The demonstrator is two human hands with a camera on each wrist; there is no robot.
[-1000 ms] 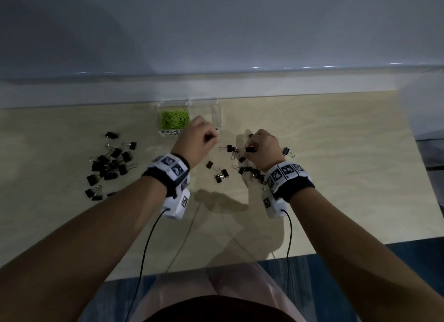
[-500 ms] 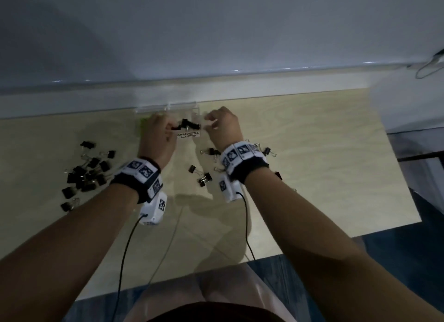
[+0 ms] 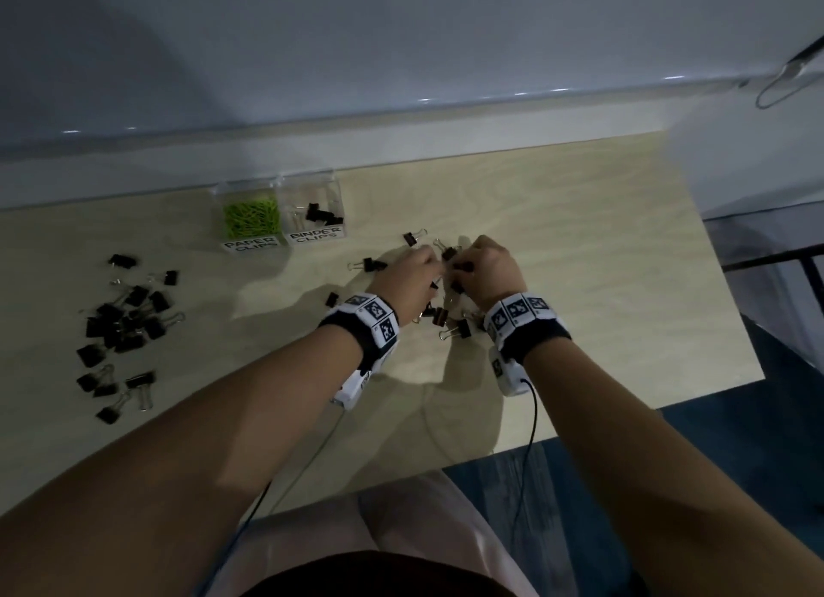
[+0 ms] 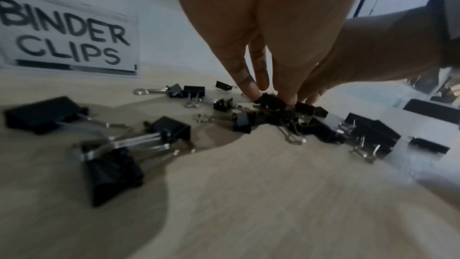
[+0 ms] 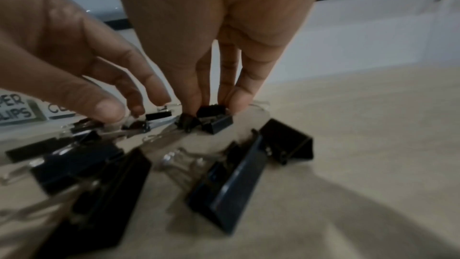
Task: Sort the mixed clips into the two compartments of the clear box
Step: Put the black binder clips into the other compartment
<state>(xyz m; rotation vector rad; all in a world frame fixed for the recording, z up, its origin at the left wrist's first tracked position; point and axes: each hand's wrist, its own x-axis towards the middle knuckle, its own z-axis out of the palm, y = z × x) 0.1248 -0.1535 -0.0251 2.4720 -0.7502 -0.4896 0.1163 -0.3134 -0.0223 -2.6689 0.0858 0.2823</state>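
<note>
Both hands work the same small scatter of black binder clips (image 3: 450,324) near the middle of the desk (image 3: 579,284), right of centre in the head view, which makes sense: gathering from one spot with two hands means fewer trips to the box. The left hand (image 3: 408,280) reaches down with its fingertips (image 4: 251,91) closing round a single black clip (image 4: 270,100), thumb on one side and fingers on the other, so I judge it to be pinching that clip. The right hand (image 3: 488,266) does the same from the other side, its fingertips (image 5: 236,99) pinching a clip (image 5: 211,111) that sits on the desk. The clear box (image 3: 312,186) stands at about eleven o'clock from the hands, close to the back edge of the desk, within easy reach. Its left compartment, labelled PAPER CLIPS, holds green paper clips (image 3: 251,216); the right one, labelled BINDER CLIPS, holds only a few black clips (image 3: 322,215), so the sorting looks far from finished. A larger heap of binder clips (image 3: 120,324) lies well apart at nine o'clock, untouched for now, probably left until the nearer scatter is cleared.
</note>
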